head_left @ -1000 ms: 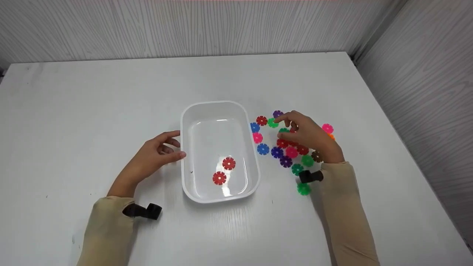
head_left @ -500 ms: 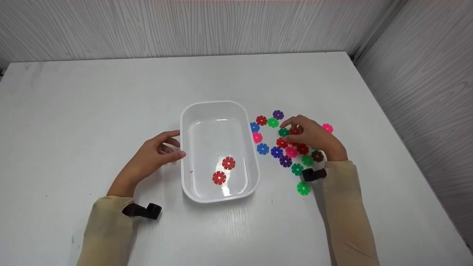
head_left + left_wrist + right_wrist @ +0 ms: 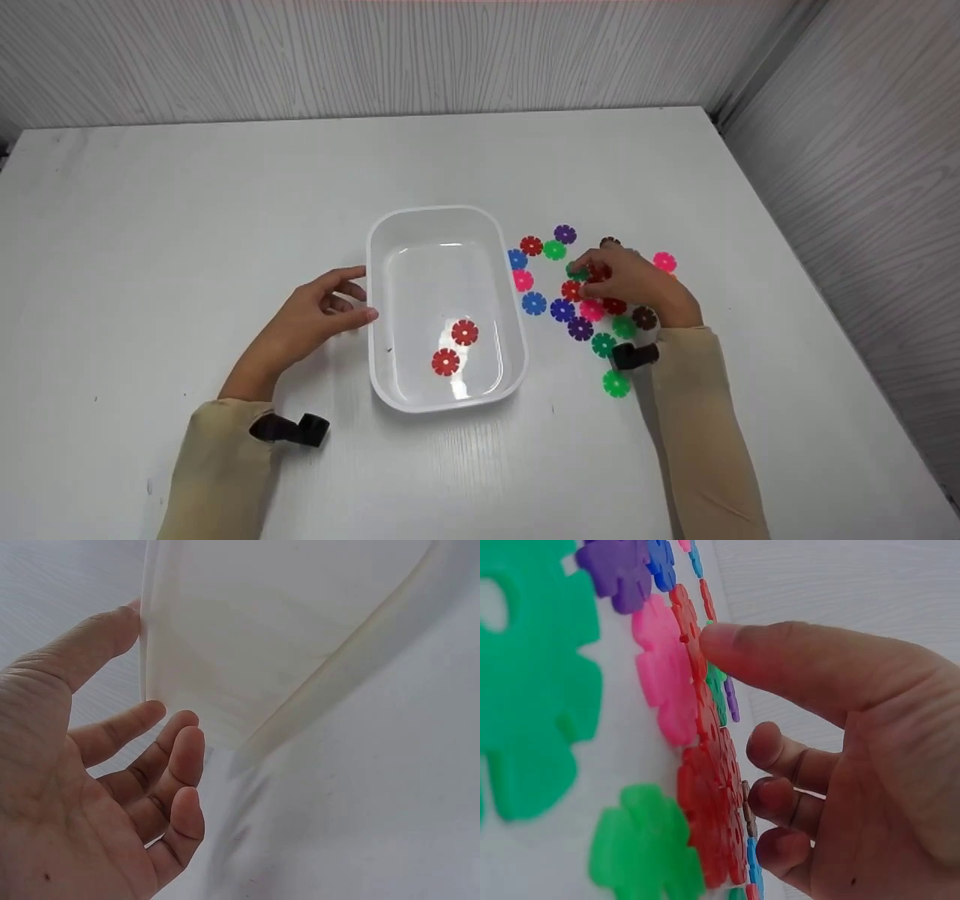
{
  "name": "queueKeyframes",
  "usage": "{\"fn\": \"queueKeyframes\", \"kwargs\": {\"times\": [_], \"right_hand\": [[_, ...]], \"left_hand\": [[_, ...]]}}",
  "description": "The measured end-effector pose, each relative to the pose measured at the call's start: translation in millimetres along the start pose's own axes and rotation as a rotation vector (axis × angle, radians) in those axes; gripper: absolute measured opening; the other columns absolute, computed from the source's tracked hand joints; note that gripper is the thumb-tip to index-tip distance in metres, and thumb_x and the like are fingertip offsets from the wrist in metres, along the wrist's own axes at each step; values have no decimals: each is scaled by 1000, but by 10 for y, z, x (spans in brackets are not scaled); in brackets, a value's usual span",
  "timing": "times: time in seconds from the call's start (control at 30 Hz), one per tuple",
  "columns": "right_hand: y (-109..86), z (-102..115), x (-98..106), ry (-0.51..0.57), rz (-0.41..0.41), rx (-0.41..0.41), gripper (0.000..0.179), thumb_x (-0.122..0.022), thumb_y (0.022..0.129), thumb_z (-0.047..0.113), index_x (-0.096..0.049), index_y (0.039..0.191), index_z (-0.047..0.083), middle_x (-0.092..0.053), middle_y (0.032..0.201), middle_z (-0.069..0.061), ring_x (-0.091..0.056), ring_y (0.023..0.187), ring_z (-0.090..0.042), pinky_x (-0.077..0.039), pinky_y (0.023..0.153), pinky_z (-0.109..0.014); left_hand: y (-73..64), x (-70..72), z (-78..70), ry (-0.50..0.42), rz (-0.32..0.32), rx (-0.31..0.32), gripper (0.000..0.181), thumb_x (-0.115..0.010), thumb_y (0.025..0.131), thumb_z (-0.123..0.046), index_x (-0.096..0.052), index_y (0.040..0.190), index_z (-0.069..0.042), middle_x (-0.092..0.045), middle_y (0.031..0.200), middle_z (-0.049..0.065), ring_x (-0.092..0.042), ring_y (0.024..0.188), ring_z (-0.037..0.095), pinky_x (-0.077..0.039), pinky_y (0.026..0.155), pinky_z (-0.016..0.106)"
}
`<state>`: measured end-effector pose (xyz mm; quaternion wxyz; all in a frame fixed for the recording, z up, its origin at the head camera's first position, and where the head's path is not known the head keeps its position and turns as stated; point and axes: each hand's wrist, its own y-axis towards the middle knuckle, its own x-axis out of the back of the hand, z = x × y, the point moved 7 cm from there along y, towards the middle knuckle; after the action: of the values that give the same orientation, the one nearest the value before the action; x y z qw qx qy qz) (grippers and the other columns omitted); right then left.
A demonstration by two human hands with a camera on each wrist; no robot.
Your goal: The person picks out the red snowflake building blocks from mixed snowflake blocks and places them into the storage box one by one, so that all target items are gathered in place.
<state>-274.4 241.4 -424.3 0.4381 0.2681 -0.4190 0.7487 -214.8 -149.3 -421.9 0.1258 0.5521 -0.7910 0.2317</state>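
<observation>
A white plastic tray [image 3: 420, 292] sits in the middle of the table with two red notched discs [image 3: 465, 332] inside. My left hand [image 3: 311, 311] touches the tray's left side, its thumb at the rim; the left wrist view shows the other fingers loosely bent by the outer wall. To the tray's right, my right hand [image 3: 626, 277] is low over a spread of flower-shaped plastic discs. Its thumb tip is right at a red disc [image 3: 572, 290], and its forefinger overlaps a dark green disc [image 3: 576, 271]. The right wrist view shows its other fingers bent, with nothing in them.
Several more discs lie around the right hand, among them a blue disc [image 3: 534, 303], a purple disc [image 3: 565, 234], a pink disc [image 3: 664, 262] and a bright green disc [image 3: 616, 383]. Grey wood-grain panels [image 3: 375, 60] border the white table [image 3: 225, 187] behind and at right.
My right hand has shifted slightly right and toward me, and its fingertips have come down onto the red and dark green discs. The left hand and tray have stayed in place.
</observation>
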Motion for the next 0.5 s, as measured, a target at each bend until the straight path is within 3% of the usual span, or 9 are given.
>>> {"fn": "queueKeyframes", "kwargs": {"times": [0.5], "right_hand": [[5,76,-80,-32,35,8,32,-69,89,28,-63,120,27,-48,125,-8,-50,113,-28,-55,86,-43]], "left_hand": [[17,-4,8,1,-1,-11,68,-69,88,-38,-41,146,-17,-56,123,9,-58,96,18,-45,84,32]]}}
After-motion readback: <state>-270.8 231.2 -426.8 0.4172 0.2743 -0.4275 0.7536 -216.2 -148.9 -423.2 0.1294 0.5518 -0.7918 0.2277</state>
